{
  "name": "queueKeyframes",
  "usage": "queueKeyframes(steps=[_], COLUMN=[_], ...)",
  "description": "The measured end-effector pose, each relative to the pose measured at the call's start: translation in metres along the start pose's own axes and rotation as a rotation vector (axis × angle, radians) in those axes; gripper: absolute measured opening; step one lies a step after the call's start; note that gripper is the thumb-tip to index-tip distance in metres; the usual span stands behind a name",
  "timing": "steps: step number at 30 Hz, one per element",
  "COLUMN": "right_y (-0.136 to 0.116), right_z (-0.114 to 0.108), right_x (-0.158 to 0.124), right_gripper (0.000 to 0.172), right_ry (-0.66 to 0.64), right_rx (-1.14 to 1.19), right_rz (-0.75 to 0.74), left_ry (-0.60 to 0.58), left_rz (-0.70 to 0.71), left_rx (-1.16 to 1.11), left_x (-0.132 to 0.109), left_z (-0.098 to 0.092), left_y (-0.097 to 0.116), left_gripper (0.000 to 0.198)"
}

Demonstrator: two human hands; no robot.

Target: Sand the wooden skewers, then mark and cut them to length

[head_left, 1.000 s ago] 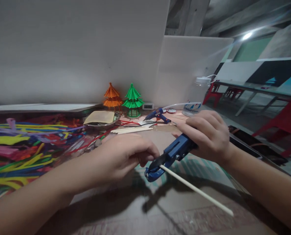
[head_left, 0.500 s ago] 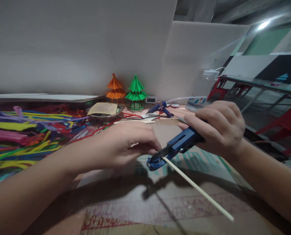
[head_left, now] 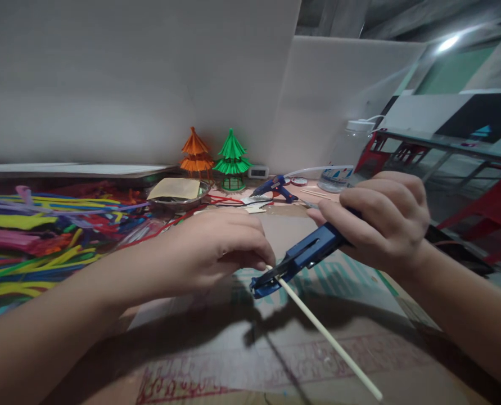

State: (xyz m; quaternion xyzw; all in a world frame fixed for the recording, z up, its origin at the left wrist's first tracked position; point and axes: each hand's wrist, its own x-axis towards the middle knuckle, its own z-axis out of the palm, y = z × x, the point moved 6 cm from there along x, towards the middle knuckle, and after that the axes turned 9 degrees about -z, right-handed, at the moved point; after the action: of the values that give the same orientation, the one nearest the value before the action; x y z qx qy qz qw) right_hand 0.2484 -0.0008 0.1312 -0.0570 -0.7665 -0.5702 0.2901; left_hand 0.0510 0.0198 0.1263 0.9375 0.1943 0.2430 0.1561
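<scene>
My right hand (head_left: 385, 219) is wrapped round the handles of a dark blue cutting tool (head_left: 311, 250) that looks like a pair of shears. Between its jaws lies a thin pale wooden stick (head_left: 330, 337), slanting down toward the lower right. My left hand (head_left: 233, 247) pinches the stick's upper end between thumb and fingers, just left of the jaws. Both hands hold these things above the covered table top, and their shadow falls on the sheet below.
Colourful pipe cleaners (head_left: 35, 242) heap up on the left. At the back stand an orange tree model (head_left: 195, 152), a green tree model (head_left: 232, 157), a metal dish (head_left: 178, 199), a blue glue gun (head_left: 275, 187) and a clear bottle (head_left: 345, 157). A printed plastic sheet (head_left: 250, 354) covers the table.
The stick's lower end has shifted down and to the left. More of its upper end shows between my left fingers and the tool. The jaws appear slightly wider apart.
</scene>
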Motion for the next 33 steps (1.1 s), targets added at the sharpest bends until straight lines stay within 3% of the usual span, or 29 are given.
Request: queueKeyframes(steps=[16, 25, 33], right_y=[0.001, 0.004, 0.003], right_z=[0.0, -0.001, -0.001], right_x=[-0.003, -0.005, -0.009], right_gripper=[0.027, 0.012, 0.02], right_ry=[0.006, 0.006, 0.076], right_rx=[-0.014, -0.017, -0.028], right_rz=[0.003, -0.005, -0.047], left_ry=[-0.014, -0.019, -0.03], left_rz=[0.0, -0.033, -0.004], left_rx=[0.007, -0.037, -0.025], left_x=[0.0, 0.001, -0.002], left_z=[0.0, -0.001, 0.004], left_y=[-0.002, -0.005, -0.001], left_gripper=[0.015, 0.017, 0.016])
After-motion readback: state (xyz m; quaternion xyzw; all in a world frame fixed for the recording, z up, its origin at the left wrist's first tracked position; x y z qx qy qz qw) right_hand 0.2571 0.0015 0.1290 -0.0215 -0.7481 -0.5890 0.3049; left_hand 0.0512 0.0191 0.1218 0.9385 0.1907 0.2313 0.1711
